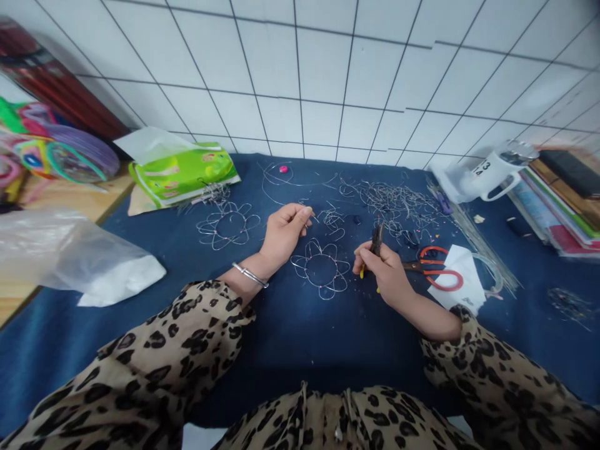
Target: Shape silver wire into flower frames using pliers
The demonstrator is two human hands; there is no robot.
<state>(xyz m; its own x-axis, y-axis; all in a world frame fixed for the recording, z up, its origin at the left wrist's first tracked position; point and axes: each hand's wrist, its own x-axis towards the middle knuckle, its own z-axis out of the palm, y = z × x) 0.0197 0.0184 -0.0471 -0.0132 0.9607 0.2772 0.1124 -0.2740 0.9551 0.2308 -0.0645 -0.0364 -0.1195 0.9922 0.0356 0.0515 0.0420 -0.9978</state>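
Note:
My left hand is closed in a pinch above the blue cloth, with a short end of thin wire showing at its fingertips. In my right hand is a pair of pliers with dark jaws pointing up and yellow on the handles. Between the hands lies a flower-shaped wire ring with looped petals and small beads around its centre. A similar wire flower rests left of my left hand. Loose bent wire pieces lie just beyond the nearer flower.
Red-handled scissors lie right of my right hand, partly on white paper. Tangled wire, a white mug and stacked books stand farther back. At left are a green tissue pack and a plastic bag.

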